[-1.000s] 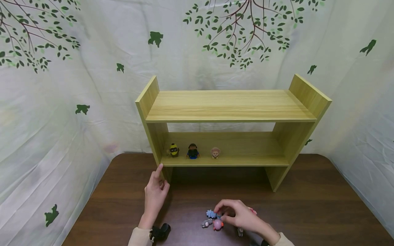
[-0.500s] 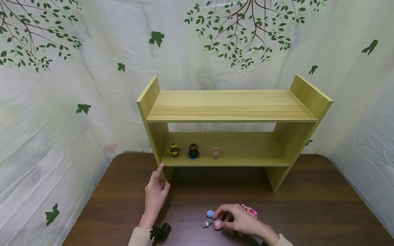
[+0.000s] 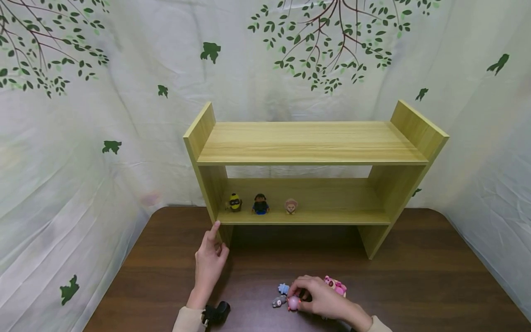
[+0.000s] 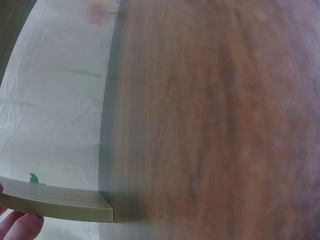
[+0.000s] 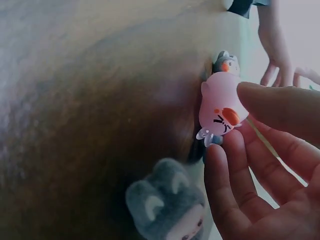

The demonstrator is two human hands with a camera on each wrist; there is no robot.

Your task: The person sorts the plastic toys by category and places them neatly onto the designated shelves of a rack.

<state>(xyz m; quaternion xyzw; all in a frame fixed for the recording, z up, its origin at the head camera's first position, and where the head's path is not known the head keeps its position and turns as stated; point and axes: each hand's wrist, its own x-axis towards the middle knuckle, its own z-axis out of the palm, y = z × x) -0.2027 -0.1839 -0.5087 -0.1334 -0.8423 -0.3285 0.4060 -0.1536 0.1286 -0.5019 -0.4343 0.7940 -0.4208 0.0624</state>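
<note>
From where I stand I can't read a single word, label, brand, number or sign: none on the pink toy (image 5: 216, 97), none on the shelf (image 3: 311, 142), none on the surface (image 3: 423, 276) or the cloth (image 3: 149, 124) behind.

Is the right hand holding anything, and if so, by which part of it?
The right hand pinches the pink figure, thumb against its body and fingertips at its face end; how firmly can't be told.
</note>
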